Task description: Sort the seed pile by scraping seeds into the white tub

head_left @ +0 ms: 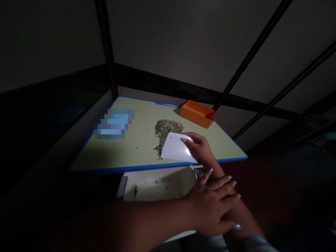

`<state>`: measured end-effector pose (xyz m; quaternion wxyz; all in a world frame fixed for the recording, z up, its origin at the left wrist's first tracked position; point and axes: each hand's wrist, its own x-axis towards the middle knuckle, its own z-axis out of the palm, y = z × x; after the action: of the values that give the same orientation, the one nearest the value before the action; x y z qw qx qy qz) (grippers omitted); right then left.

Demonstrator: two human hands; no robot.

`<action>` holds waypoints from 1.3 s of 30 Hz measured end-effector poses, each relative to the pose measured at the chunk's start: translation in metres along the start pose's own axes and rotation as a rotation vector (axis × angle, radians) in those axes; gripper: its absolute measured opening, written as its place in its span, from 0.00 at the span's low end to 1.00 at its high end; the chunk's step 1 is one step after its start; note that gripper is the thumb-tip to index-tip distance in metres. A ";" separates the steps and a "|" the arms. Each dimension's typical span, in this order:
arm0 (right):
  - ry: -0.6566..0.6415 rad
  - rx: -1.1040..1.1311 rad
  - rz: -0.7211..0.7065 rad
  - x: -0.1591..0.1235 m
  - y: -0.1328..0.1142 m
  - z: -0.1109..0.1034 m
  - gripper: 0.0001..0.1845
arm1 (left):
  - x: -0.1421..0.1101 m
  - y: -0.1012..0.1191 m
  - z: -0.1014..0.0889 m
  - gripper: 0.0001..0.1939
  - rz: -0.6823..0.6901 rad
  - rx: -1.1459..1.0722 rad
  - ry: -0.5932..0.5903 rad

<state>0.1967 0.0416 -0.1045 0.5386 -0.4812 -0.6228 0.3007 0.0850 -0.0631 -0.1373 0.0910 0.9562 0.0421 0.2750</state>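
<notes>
Our left hand (pixel 214 201) lies palm down with spread fingers across our right forearm (pixel 237 211), while our right hand (pixel 198 143) reaches forward, its thumb and fingers closed in a pinch.

Right of the hands' (pixel 198 145) white scraper (pixel 175 147), an orange box (pixel 198 113) beyond green bits (pixel 168 128).

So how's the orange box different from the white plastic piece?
The orange box has raised walls, but the white plastic piece looks thin and has none that I can see. The orange box sits alone on the table, while the right hand holds the white plastic piece.
</notes>
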 end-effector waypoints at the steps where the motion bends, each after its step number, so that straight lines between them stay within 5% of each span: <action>1: -0.004 0.004 -0.002 0.000 0.000 0.000 0.13 | 0.000 0.000 0.000 0.32 0.000 -0.002 0.001; 14: -0.078 0.057 -0.025 -0.001 0.000 -0.001 0.13 | 0.000 -0.001 0.001 0.32 0.003 -0.017 0.002; 26: 0.048 0.083 0.049 -0.004 -0.007 -0.002 0.13 | -0.001 0.001 -0.006 0.31 -0.003 0.000 -0.022; 39: 0.004 0.011 0.048 0.003 0.002 0.003 0.14 | 0.000 0.001 0.000 0.32 -0.007 -0.001 0.028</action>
<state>0.1946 0.0452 -0.1056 0.5351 -0.4934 -0.6084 0.3163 0.0853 -0.0646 -0.1370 0.0919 0.9521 0.0466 0.2878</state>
